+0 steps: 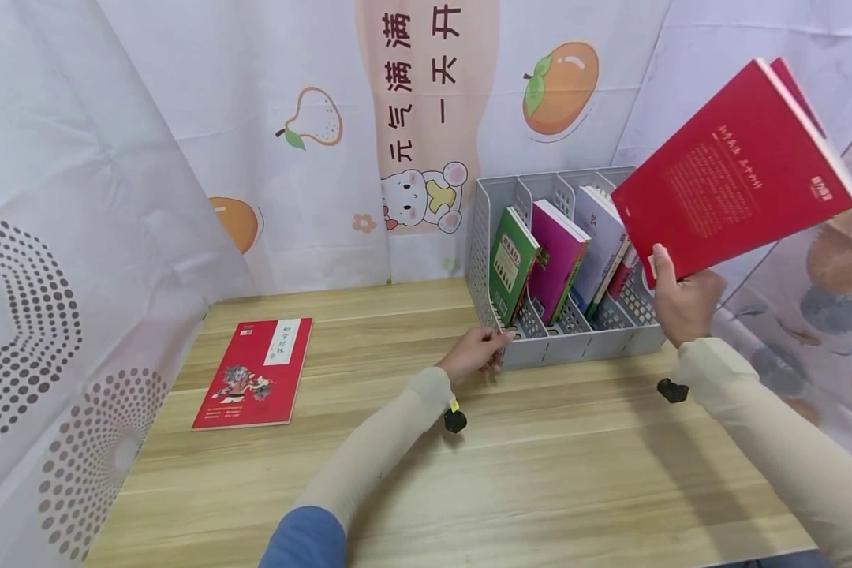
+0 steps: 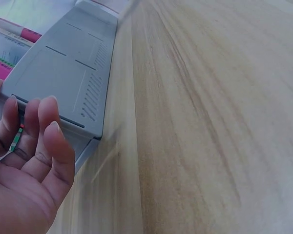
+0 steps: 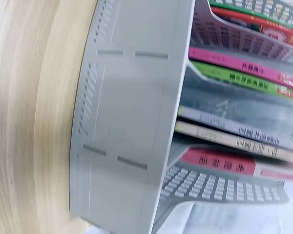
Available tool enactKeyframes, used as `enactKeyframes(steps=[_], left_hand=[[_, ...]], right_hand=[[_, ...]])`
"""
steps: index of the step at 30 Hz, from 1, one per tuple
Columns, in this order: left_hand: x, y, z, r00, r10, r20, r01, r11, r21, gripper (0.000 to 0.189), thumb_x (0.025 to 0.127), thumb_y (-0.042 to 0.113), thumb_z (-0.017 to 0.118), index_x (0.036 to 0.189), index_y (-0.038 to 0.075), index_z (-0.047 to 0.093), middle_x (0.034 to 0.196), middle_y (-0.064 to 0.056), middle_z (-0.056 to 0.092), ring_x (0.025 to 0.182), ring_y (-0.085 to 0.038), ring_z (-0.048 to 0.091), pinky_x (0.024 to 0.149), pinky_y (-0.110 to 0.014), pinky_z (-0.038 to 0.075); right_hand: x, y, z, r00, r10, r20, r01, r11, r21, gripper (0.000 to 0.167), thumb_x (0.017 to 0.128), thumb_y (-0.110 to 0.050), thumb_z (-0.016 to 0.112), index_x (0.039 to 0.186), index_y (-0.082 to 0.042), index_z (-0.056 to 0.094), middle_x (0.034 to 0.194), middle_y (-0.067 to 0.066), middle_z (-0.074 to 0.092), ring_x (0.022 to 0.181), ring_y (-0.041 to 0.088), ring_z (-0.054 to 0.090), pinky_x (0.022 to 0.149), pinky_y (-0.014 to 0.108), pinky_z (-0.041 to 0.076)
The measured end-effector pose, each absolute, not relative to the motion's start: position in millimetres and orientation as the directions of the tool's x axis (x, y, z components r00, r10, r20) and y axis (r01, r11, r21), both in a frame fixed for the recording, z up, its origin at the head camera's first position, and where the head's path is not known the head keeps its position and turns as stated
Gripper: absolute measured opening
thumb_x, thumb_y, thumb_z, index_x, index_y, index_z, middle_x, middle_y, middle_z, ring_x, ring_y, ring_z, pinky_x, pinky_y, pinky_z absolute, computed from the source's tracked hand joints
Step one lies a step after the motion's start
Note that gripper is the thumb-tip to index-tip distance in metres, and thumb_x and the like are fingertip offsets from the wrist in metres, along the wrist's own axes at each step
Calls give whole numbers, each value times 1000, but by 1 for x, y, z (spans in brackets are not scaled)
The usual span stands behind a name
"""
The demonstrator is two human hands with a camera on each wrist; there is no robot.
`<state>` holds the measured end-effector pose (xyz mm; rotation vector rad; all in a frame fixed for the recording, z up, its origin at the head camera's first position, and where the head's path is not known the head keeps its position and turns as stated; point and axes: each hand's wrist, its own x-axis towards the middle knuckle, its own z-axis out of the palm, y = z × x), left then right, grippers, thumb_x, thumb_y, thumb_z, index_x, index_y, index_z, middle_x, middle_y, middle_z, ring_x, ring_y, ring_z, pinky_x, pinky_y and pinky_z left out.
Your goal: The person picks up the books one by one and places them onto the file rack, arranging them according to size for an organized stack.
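Note:
My right hand (image 1: 689, 304) grips a red book (image 1: 724, 173) by its lower corner, thumb on the cover, and holds it raised over the right end of a grey desktop file rack (image 1: 585, 347). Another red cover (image 1: 798, 91) shows behind the book's upper edge. At the rack's front left corner, my left hand (image 1: 474, 353) holds the edge with curled fingers, seen closer against the grey front in the left wrist view. The rack's slots hold a green book (image 1: 514, 264), a magenta book (image 1: 555, 256) and a pale lavender book (image 1: 599, 237). The right hand is out of the right wrist view.
A red book with a white title label (image 1: 255, 371) lies flat on the left of the wooden table (image 1: 539, 473). Printed curtains (image 1: 312, 213) hang behind and at both sides. In the right wrist view, a pink-red spine (image 3: 219, 161) stands in a right-hand slot.

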<state>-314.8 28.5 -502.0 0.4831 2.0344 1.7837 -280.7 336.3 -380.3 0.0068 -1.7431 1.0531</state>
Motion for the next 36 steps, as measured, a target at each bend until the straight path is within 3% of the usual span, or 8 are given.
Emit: enactKeyframes(steps=[7,13,16,18,22,24,31,36], left_hand=[[-316,27,-502,-858,508,-74,-16,118,993,39,102,43,64,81,11,57,76,-2,62,62,-15,61,51,-27,48],[-315,25,-501,-860,504,-82,-26,116,993,39,102,44,64,82,11,57,76,-2,62,62,-16,61,52,-28,48],[-314,25,-502,-862,500,-87,-34,115,993,41,101,47,65,83,11,57,77,-2,62,63,-16,61,52,-28,48],[-314,26,-502,-863,497,-90,-37,116,993,41,100,48,65,84,11,58,78,-2,62,64,-17,62,53,-28,48],[-313,27,-502,-867,490,-89,-33,121,992,40,102,46,64,85,10,57,78,-2,62,65,-17,61,54,-28,48],[-313,27,-502,-868,487,-92,-37,121,992,39,102,45,64,86,10,57,78,-2,62,65,-17,61,54,-29,48],[-313,27,-503,-865,490,-112,-62,116,991,42,99,49,66,85,11,56,78,-2,61,64,-17,62,54,-28,48],[-313,29,-504,-870,482,-100,-49,118,992,42,100,48,66,85,10,55,78,-2,61,63,-17,61,52,-29,48]], right_hand=[[-282,360,-375,-462,488,741,-434,604,-668,33,99,-30,68,128,-17,67,121,-3,71,107,7,65,98,21,49],[-285,378,-380,-489,516,703,-342,628,-699,37,101,-36,64,135,-23,64,131,-3,70,116,9,66,102,24,48],[-285,385,-385,-531,542,652,-266,624,-735,37,101,-39,63,133,-20,67,125,-6,72,106,4,66,96,18,49],[-285,390,-389,-571,548,611,-196,632,-750,38,101,-42,62,125,-14,72,106,-15,74,92,0,63,84,14,47],[-286,398,-396,-685,508,522,-33,695,-719,53,100,-51,58,101,0,73,63,-28,53,65,2,47,59,23,36],[-288,401,-400,-757,461,464,23,728,-685,59,101,-55,56,92,2,69,53,-23,47,61,7,44,55,27,35],[-299,400,-415,-878,267,398,8,839,-544,62,103,-53,56,91,7,65,70,23,65,73,39,56,61,42,41],[-307,405,-424,-924,235,303,26,826,-563,62,103,-52,56,109,9,64,87,28,67,81,40,56,64,42,41]])
